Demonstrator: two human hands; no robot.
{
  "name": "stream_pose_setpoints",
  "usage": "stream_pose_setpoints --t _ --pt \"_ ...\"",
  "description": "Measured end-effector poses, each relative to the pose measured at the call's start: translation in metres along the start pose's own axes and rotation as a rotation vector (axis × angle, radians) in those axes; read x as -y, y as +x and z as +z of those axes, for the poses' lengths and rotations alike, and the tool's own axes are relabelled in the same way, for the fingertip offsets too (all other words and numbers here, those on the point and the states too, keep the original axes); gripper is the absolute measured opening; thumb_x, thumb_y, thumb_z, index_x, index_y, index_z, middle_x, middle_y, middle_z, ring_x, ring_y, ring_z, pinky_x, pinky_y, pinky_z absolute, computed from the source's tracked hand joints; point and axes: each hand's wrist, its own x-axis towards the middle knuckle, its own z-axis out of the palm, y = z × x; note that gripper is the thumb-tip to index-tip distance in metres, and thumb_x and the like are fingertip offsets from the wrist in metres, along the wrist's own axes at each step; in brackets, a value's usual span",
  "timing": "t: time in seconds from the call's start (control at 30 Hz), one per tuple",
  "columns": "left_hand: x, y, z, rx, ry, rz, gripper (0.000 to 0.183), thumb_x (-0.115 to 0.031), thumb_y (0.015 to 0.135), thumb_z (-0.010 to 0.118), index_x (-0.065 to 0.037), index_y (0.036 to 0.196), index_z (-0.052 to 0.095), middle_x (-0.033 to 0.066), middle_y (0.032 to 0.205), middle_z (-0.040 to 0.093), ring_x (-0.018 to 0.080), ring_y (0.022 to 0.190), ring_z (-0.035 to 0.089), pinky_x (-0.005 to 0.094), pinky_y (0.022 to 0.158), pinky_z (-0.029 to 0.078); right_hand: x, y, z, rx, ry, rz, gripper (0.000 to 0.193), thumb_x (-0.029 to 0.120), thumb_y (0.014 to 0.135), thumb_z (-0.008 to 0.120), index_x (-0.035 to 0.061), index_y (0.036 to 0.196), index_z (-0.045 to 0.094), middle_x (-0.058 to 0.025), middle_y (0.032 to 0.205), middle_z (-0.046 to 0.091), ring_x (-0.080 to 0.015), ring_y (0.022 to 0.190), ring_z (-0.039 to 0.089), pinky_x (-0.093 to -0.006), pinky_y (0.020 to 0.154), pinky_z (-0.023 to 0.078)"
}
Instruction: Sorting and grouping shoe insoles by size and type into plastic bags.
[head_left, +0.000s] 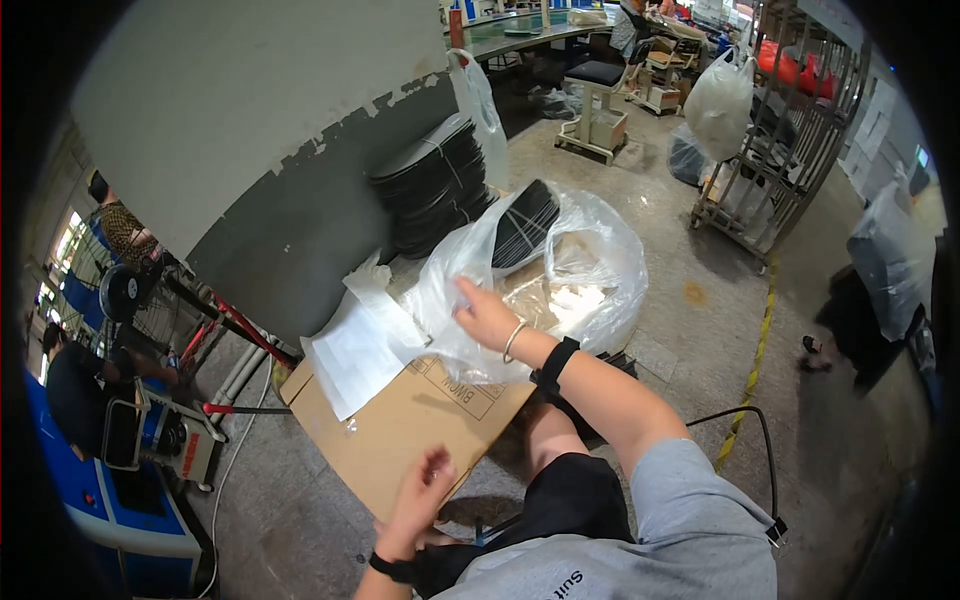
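Observation:
My right hand (487, 318) reaches across a large clear plastic bag (610, 240), its fingers closed on the near left part of the film. Inside the bag's mouth lies a strapped bundle of black flat pieces (526, 224), with a brown, shiny wrapped surface beside it. My left hand (425, 490) is raised over the near edge of a cardboard box (385, 432); its fingers are slightly blurred, loosely bent and apart, with nothing seen in them. White sheets (362, 350) lie on the box, left of the bag.
Tied stacks of black sheets (430, 185) stand against the grey wall (300, 210). At left are a floor fan (120, 290) and red-handled bars (240, 325). A wheeled metal rack (790, 140) with hanging bags stands far right. A stool (595, 100) is farther back; people are at left.

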Motion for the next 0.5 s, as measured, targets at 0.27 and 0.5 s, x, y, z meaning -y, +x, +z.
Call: stream_pose_setpoints --t 0.27,0.5 --pt "-0.100 0.121 0.035 -0.233 -0.260 0.022 0.050 -0.030 0.086 0.059 -0.003 0.124 0.042 0.0076 0.110 0.052 0.0136 0.097 0.052 0.0298 0.077 0.046 0.039 -0.038 -0.018 0.313 0.090 -0.369 0.041 0.012 0.078 0.049 -0.0015 0.116 0.044 -0.0229 0.083 0.059 -0.0380 0.075 0.058 -0.0387 0.068 0.046" --pt "-0.058 0.153 0.018 -0.151 -0.339 0.052 0.017 -0.021 0.088 0.057 -0.006 0.096 0.056 -0.0012 0.082 0.059 0.0068 0.066 0.052 0.0213 0.062 0.041 -0.015 0.026 -0.071 0.387 0.352 0.477 0.023 0.015 0.081 0.053 0.0006 0.095 0.061 -0.0072 0.087 0.064 -0.0120 0.080 0.059 -0.0246 0.074 0.048"
